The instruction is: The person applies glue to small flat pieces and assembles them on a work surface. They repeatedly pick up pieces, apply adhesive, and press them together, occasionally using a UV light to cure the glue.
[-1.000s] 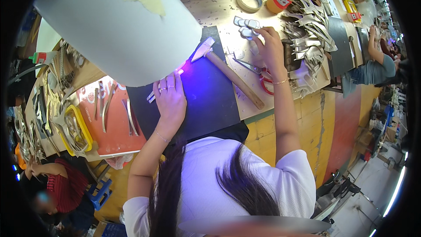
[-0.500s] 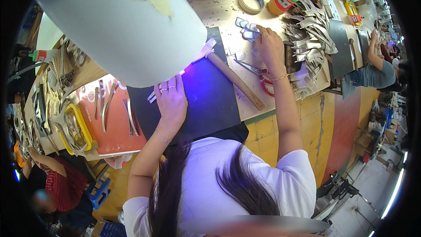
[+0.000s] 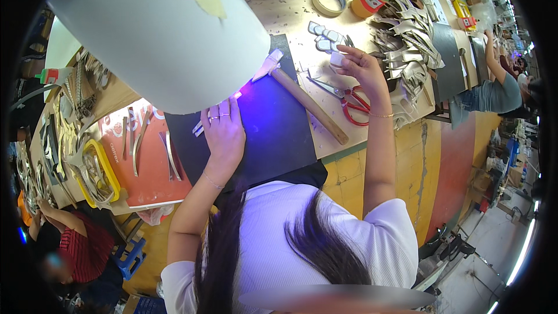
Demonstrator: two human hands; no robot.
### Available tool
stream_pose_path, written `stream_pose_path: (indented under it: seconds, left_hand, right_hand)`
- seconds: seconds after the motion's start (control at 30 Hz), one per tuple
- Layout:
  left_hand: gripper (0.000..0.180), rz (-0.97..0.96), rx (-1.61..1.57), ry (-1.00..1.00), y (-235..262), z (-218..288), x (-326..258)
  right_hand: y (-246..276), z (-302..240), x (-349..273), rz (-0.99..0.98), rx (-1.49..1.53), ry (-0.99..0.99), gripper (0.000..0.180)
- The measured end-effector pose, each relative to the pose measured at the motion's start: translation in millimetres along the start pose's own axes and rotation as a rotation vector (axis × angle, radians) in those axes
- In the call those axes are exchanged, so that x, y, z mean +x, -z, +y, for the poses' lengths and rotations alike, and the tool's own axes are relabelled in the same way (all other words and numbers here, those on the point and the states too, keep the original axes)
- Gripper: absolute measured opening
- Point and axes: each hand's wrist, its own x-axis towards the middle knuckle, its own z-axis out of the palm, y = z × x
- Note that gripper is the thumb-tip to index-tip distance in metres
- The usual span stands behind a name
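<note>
My right hand (image 3: pixel 363 70) is raised over the right side of the table, closed on a small white rounded piece (image 3: pixel 337 59) between thumb and fingers. Just beyond it lies a cluster of similar white pieces (image 3: pixel 321 32) with dark edges. My left hand (image 3: pixel 224 136) rests on the black mat (image 3: pixel 273 139), fingers stretched forward, their tips partly hidden at the rim of the white cylindrical lampshade (image 3: pixel 168 40). Thin strips (image 3: pixel 199 128) stick out beside it. Right of that hand, a hammer (image 3: pixel 308 104) with a wooden handle lies across the mat's edge, under violet light.
Red-handled scissors (image 3: pixel 354 104) lie below my right hand. A tape roll (image 3: pixel 329 1), an orange bottle (image 3: pixel 372 1) and a pile of metallic straps (image 3: pixel 410 52) are at the back right. Left are a red sheet (image 3: pixel 157 180) with strips and a yellow tray (image 3: pixel 116 183). Other people work on both sides.
My right hand has drawn back from the white cluster toward me, a white piece now showing in its fingers. My left hand has stayed at the lampshade's rim.
</note>
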Motion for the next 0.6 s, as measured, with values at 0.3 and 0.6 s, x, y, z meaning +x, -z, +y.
stream_pose_path:
  seconds: [0.3, 0.6]
  left_hand:
    - [0.038, 0.002, -0.001, 0.003, 0, 0, 1]
    - [0.038, 0.009, 0.014, 0.001, -1, 1, 1]
  right_hand:
    - [-4, -7, -4, -0.08, -0.022, 0.02, 0.035]
    - [-3, 3, 7, 0.001, -0.258, 0.074, 0.028]
